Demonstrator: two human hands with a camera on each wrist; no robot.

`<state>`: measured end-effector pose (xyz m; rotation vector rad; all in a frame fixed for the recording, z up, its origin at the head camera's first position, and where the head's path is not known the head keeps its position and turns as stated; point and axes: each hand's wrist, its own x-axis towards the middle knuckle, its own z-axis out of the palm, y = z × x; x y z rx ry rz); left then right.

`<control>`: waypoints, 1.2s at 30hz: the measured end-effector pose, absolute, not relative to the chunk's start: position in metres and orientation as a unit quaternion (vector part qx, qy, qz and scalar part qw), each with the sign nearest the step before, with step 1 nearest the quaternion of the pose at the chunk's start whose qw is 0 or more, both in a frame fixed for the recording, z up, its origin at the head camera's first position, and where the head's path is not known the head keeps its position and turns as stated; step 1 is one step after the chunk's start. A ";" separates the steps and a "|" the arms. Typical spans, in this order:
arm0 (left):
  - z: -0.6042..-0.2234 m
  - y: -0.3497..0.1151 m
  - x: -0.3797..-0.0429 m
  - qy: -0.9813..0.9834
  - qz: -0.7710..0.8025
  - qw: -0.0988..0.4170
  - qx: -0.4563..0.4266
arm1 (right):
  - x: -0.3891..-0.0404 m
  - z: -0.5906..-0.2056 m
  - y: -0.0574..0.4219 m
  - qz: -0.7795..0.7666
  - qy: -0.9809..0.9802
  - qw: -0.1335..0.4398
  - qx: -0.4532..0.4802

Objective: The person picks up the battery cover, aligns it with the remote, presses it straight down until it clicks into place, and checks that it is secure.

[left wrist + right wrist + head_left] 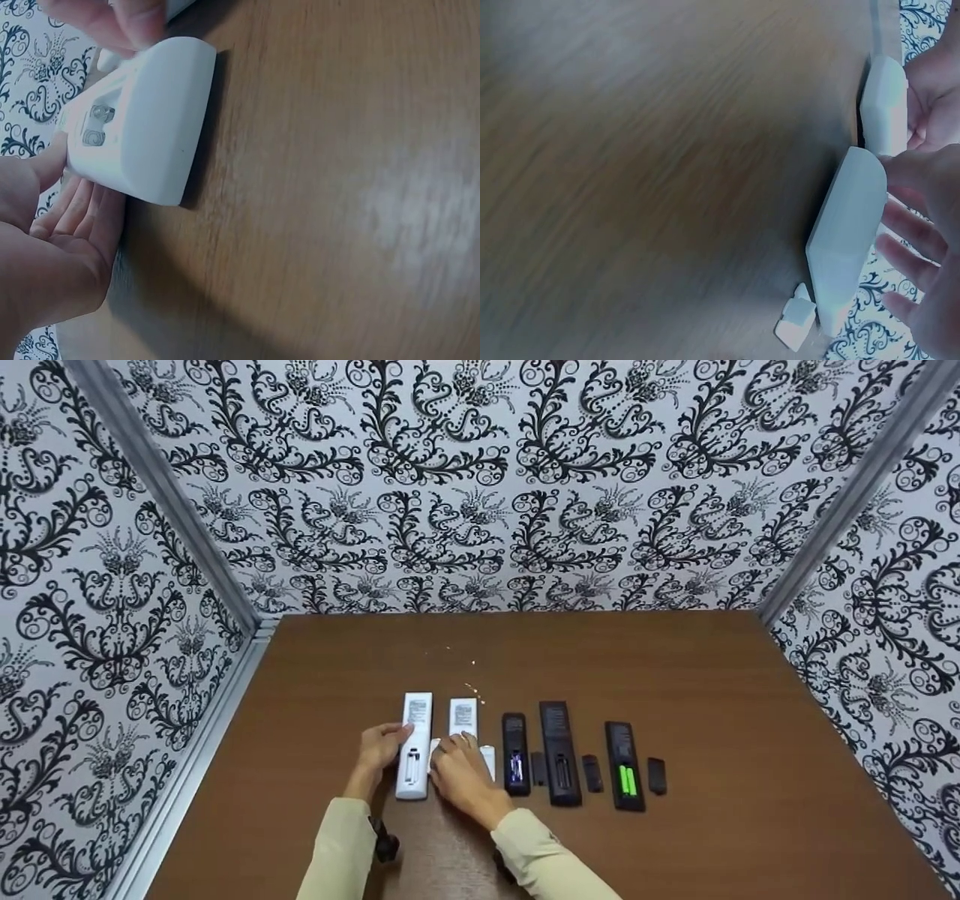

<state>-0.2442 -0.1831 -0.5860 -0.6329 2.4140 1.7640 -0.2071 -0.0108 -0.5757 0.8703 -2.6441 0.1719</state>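
Observation:
My left hand point(381, 746) holds a white remote control point(418, 709) by its left side, the thumb at the top edge and the fingers along the side. Its battery compartment point(96, 124) is uncovered, with metal contacts showing at the near end. Over a second white remote control point(463, 712) is my right hand point(463, 772), covering its lower part. In the right wrist view the right fingers point(911, 229) are spread beside that remote, with no clear grip. White battery covers point(488, 761) lie either side of the second remote, the left one partly hidden by the right hand.
To the right lie black remotes with uncovered compartments: one with purple batteries point(516, 765), a longer one point(559, 735) and one with green batteries point(628, 780). Black covers point(657, 776) lie beside them. Patterned walls point(480, 525) enclose the brown table point(712, 682).

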 end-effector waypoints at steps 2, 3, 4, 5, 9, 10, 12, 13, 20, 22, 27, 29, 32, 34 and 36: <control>-0.587 -0.183 -0.244 0.789 0.580 0.036 -0.200 | -0.206 -0.576 -0.012 0.071 -0.932 0.191 0.301; -0.587 -0.183 -0.244 0.789 0.582 0.032 -0.197 | -0.206 -0.576 -0.013 0.083 -0.929 0.198 0.301; -0.587 -0.183 -0.243 0.787 0.584 0.030 -0.197 | -0.205 -0.576 -0.013 0.101 -0.927 0.201 0.301; -0.586 -0.183 -0.243 0.787 0.585 0.028 -0.195 | -0.205 -0.576 -0.014 0.119 -0.924 0.202 0.301; -0.585 -0.184 -0.242 0.785 0.586 0.023 -0.200 | -0.202 -0.574 -0.016 0.208 -0.914 0.179 0.299; -0.585 -0.184 -0.242 0.784 0.586 0.024 -0.200 | -0.202 -0.574 -0.016 0.228 -0.912 0.169 0.294; -0.585 -0.184 -0.242 0.785 0.587 0.024 -0.196 | -0.201 -0.573 -0.016 0.264 -0.909 0.151 0.286; -0.585 -0.184 -0.242 0.783 0.589 0.024 -0.197 | -0.201 -0.573 -0.016 0.278 -0.907 0.143 0.283; -0.587 -0.183 -0.242 0.787 0.584 0.018 -0.198 | -0.201 -0.574 -0.016 0.309 -0.901 0.094 0.288; -0.587 -0.183 -0.241 0.790 0.581 0.017 -0.196 | -0.201 -0.573 -0.016 0.310 -0.904 0.083 0.284; -0.588 -0.183 -0.241 0.788 0.583 0.016 -0.197 | -0.200 -0.568 -0.017 0.321 -0.904 0.095 0.267; -0.588 -0.184 -0.241 0.787 0.583 0.018 -0.198 | -0.201 -0.564 -0.017 0.324 -0.902 0.116 0.262; -0.588 -0.184 -0.241 0.790 0.579 0.021 -0.200 | -0.203 -0.559 -0.018 0.323 -0.896 0.155 0.262; -0.589 -0.183 -0.241 0.793 0.575 0.021 -0.201 | -0.205 -0.557 -0.018 0.317 -0.893 0.180 0.264; -0.589 -0.183 -0.242 0.795 0.574 0.017 -0.195 | -0.208 -0.555 -0.017 0.317 -0.889 0.195 0.266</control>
